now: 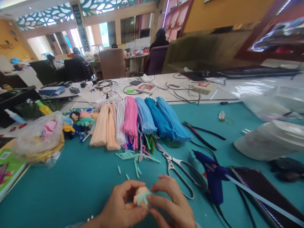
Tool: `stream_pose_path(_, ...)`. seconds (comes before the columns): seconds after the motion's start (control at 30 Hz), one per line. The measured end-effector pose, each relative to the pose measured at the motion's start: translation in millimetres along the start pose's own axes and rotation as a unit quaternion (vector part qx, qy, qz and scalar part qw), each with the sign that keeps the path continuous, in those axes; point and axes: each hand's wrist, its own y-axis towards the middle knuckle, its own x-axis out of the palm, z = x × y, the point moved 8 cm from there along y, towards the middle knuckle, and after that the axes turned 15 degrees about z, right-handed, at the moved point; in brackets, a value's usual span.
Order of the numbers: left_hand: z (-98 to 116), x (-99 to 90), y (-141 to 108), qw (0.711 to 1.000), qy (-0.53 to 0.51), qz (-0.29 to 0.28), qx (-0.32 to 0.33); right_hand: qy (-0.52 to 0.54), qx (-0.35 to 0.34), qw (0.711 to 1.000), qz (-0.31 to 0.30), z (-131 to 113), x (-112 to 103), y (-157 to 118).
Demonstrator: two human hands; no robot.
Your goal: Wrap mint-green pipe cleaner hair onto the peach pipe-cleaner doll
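Observation:
My left hand (125, 202) is closed around a small peach, fuzzy craft piece (138, 192) near the table's front edge. A mint-green strip (142, 199) lies across that piece. The fingers of my right hand (172, 201) press on the strip and the piece from the right. Just beyond my hands lie several cut mint-green pipe cleaner pieces (136, 169). Metal scissors (177, 164) rest to the right of them. Behind stand bundles of pipe cleaners: peach (101, 126), white (120, 122), pink (130, 117) and blue (159, 115).
On the right are a blue glue gun (211, 177) with a long glue stick, pliers (201, 134), a dark tablet-like slab (268, 193) and a white container (268, 141). To the left are small dolls (83, 122) and a plastic bag (39, 136). People sit in the background.

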Motion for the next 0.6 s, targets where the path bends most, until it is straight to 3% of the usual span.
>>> stream_pose_path(0.6, -5.1, 3.2, 10.5, 0.999, -0.035, 0.036, 0.01, -0.022, -0.011, 1.0, 0.002, 5.4, 2.6, -2.4)
